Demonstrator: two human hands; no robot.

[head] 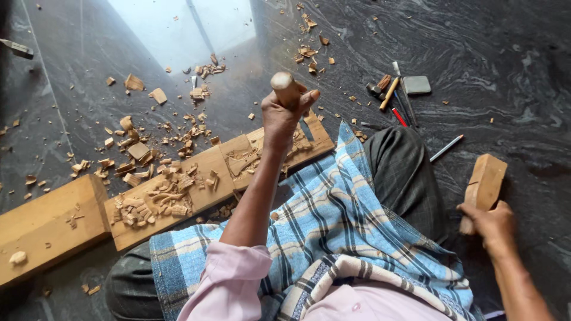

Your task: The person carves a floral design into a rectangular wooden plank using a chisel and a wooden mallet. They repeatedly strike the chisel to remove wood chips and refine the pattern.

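While the left hand (284, 116) closes fully round a chisel handle (285, 88), its rounded wooden butt standing up out of the fist, the blade is hidden below against the carved plank (220, 172); the handle looks stiff, light and dry, probably easy to grip by its upper shaft as it is held now; its colour is pale tan, the top worn smooth. At the right, well apart from the plank, the right hand (491, 224) is shut about the narrow lower end of a wooden mallet (483, 185), a blocky tan piece raised off the floor; it seems solid and fairly heavy, best taken by that slim end. The plank lies across the near middle, running from lower left to upper right, its face cut with relief shapes and littered with chips; wood shavings (140, 151) spread over the dark stone floor (505, 41) to the far left. A checked blue cloth (333, 208) covers the lap. Farther right lie pencils and small tools (395, 95) beside a grey sharpening stone (416, 85).
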